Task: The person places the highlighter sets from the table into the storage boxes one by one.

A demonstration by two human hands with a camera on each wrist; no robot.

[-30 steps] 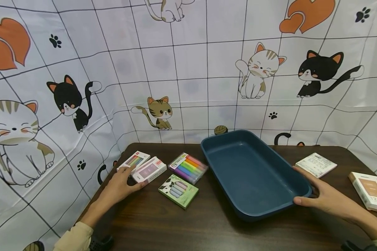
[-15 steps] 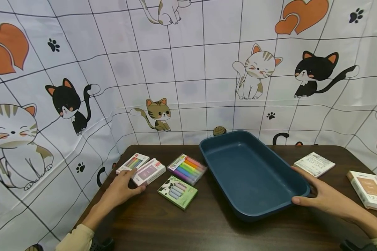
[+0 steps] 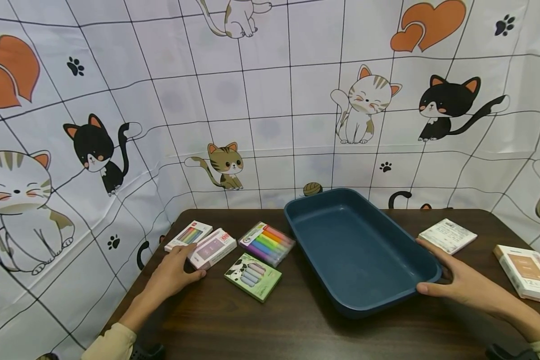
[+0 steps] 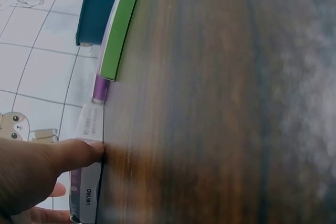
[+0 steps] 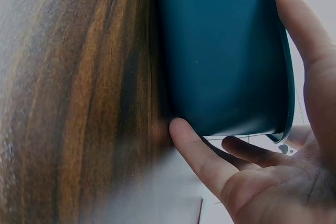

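On the left of the head view, my left hand [image 3: 172,274] grips a small white box with a purple panel [image 3: 213,248]. Up close in the left wrist view, the thumb presses the box's near side while fingers show behind it. A deep blue rectangular tray [image 3: 360,255] lies slantwise on the table. Its near right corner is held by my right hand [image 3: 463,284]. In the right wrist view the fingers spread around the end of the tray [image 5: 226,51], from the rim to the bottom edge. Beside the held box lies a white pack with coloured stripes [image 3: 191,234].
Between the left hand and the tray lie a clear pack of rainbow-coloured markers [image 3: 267,243] and a green box with pastel markers pictured [image 3: 253,276]. To the right are a flat white box [image 3: 447,236] and a thicker white-and-orange box [image 3: 528,272]. Cat-print cloth [image 3: 270,100] hangs behind the table.
The head view has shifted slightly, so everything sits a little further left and lower. Both hands stay on the same box and tray.
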